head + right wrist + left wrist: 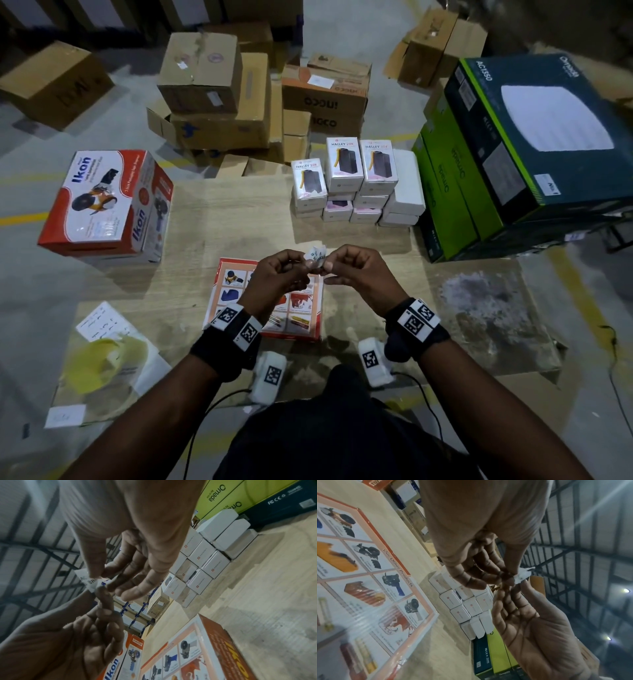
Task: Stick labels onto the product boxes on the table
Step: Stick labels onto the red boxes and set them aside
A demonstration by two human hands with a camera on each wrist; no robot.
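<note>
A small white label with handwriting is held up between both hands above the table. My left hand pinches its left edge and my right hand pinches its right edge. In the left wrist view the label sticks out past the left fingertips. The right wrist view shows the label under the right thumb. Directly below the hands an orange product box lies flat, its side with product pictures facing up. A red and white Ikon box stands at the left. Small white Halley boxes are stacked at the back.
Large green and dark Omada boxes are stacked at the table's right. A sheet of labels with yellow backing lies at the front left. Brown cartons crowd the floor beyond the wooden table.
</note>
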